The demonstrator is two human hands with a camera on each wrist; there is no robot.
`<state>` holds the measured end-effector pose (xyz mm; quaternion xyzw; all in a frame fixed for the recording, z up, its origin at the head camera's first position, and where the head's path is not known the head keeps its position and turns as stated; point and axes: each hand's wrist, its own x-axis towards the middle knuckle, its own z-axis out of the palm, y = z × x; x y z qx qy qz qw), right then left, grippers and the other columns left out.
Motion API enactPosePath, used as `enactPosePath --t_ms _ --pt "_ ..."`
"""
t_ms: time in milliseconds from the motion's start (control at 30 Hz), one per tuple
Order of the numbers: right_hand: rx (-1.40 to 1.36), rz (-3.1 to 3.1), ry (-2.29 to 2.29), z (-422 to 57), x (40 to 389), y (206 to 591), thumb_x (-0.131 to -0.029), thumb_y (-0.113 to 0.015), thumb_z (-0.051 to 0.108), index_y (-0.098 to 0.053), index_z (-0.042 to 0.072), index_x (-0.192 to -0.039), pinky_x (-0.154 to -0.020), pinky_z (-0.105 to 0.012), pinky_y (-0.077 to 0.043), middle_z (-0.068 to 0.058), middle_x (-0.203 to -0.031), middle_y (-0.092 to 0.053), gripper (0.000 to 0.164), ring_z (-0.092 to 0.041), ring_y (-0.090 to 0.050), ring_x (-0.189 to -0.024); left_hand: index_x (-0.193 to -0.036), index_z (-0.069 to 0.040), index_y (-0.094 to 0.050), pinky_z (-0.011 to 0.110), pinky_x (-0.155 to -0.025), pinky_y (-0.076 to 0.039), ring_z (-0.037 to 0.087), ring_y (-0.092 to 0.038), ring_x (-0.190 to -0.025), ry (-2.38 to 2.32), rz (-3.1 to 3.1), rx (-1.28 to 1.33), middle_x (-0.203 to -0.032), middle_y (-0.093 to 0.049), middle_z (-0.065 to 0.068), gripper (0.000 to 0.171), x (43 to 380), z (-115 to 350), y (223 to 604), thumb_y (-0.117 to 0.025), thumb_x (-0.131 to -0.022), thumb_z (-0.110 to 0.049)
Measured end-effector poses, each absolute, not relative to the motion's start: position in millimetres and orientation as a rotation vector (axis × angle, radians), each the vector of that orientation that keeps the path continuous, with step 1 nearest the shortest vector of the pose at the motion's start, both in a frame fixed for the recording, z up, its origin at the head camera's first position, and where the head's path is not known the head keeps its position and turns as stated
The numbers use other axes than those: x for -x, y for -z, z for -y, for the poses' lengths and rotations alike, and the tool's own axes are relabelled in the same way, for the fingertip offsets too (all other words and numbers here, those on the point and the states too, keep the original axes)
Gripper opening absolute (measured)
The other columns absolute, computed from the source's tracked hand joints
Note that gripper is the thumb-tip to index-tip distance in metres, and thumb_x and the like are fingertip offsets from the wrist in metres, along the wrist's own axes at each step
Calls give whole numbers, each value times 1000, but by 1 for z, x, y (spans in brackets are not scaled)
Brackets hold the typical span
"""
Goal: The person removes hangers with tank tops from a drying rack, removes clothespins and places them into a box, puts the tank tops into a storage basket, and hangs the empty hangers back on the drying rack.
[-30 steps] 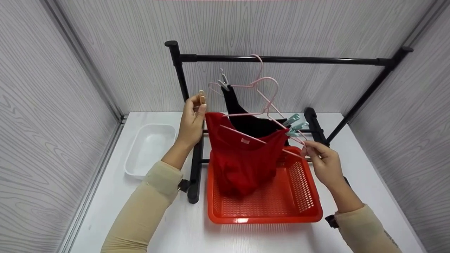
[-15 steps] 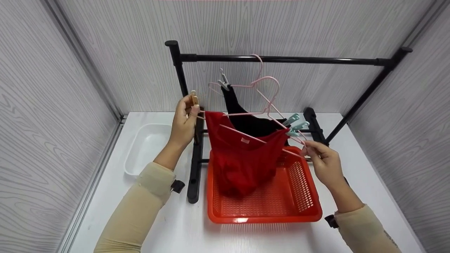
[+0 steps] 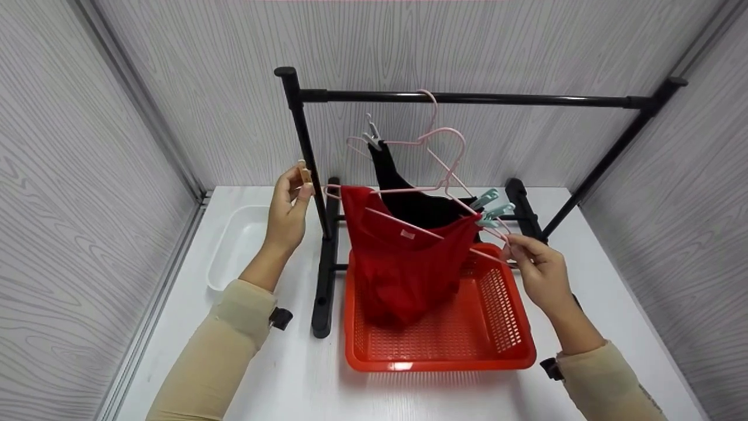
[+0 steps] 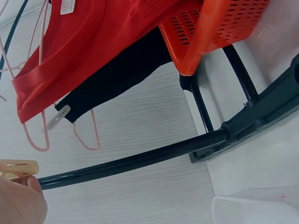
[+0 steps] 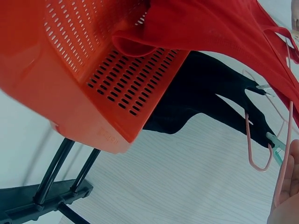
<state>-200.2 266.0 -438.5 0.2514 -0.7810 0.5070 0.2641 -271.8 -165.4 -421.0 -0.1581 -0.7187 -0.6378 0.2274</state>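
One tan peg (image 3: 305,175) is pinched in my left hand (image 3: 286,216), just clear of the front hanger (image 3: 403,190); my right hand (image 3: 537,266) grips that hanger's end. The red top (image 3: 403,275) hangs from it, over the basket (image 3: 403,366). I'd brace the right side while pegging the left strap (image 3: 353,202) squarely.

Head: from above the near side of the basket (image 3: 441,366), looking forward and down, far enough back to fit the rack's (image 3: 526,99) full width.
Left wrist: close in, left of the basket, turned on its side, facing the wall (image 3: 491,52) behind it.
Right wrist: close in, right of the basket, also tilted sideways, facing that wall.
Both wrists: share basket, red top (image 3: 403,269) and black top (image 3: 421,209).
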Motion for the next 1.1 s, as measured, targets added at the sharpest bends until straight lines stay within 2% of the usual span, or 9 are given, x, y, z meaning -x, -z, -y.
enactPosePath --t_ms 133,300,567,967,1100 --pt "-683 2109 -1387 -269 203 444 -89 -54 -23 -67 -15 -107 -73 -14 -53 -20 -79 -67 23 -2 -66 -78 -143 10 -38 28 -102 -39 28 -48 -121 1759 1976 395 -132 -49 25 41 269 174 429 -45 -105 -2" --pt "-677 2125 -1381 -268 200 443 -89 -54 -23 -67 -15 -107 -76 -13 -52 -23 -79 -66 23 -2 -65 -78 -142 14 -35 24 -101 -38 32 -47 -121 1749 1997 316 -132 -48 26 41 262 186 439 -43 -104 1" --pt "-678 2121 -1406 -270 200 444 -88 -50 -28 -64 -21 -106 -74 -16 -55 -30 -79 -63 24 -4 -67 -78 -142 16 -33 30 -106 -35 36 -43 -126 1701 2093 214 -134 -45 29 42 231 196 433 -42 -105 0" --pt "-670 2111 -1420 -273 199 447 -91 -52 -22 -66 -17 -108 -76 -17 -55 -24 -81 -68 23 -4 -69 -80 -145 9 -36 39 -110 -34 31 -44 -129 1657 2168 64 -136 -46 25 44 247 236 507 -45 -106 -10" --pt "-671 2109 -1439 -274 198 447 -91 -52 -23 -65 -17 -108 -77 -17 -56 -26 -81 -67 23 -4 -69 -80 -145 9 -36 44 -112 -33 34 -43 -128 1620 2230 11 -135 -45 26 44 246 243 525 -45 -106 -9"
